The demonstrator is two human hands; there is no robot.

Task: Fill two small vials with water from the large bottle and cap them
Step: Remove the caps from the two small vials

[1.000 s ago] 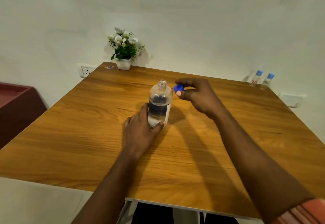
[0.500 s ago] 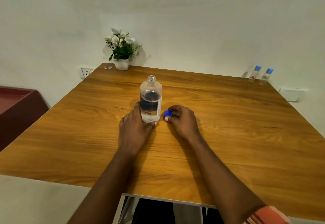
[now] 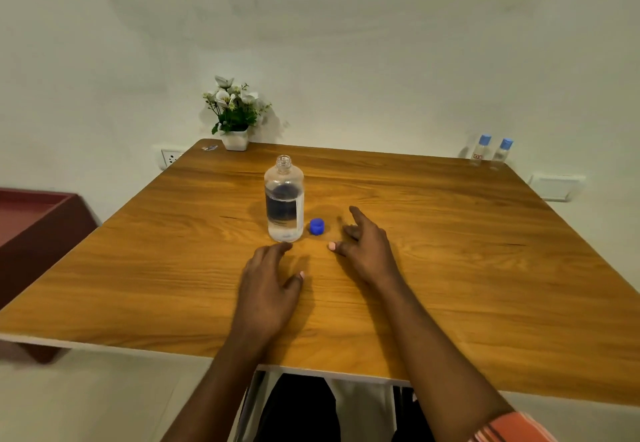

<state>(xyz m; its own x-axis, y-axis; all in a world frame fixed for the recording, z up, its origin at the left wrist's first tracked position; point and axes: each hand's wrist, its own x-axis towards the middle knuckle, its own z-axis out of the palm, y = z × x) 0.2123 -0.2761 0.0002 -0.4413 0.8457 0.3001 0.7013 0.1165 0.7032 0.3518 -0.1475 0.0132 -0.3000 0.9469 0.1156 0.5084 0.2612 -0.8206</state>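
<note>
1 big bottle, open, mid tabletop; 1 blue cap just beside it. 2 capped vials at far right corner. Left hand & right hand both flat, fingers spread, holding nothing.

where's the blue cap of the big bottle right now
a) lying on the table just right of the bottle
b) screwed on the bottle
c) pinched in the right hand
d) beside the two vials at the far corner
a: the blue cap sits on the table beside the open-necked large bottle, and both the right hand and left hand are empty.
</note>
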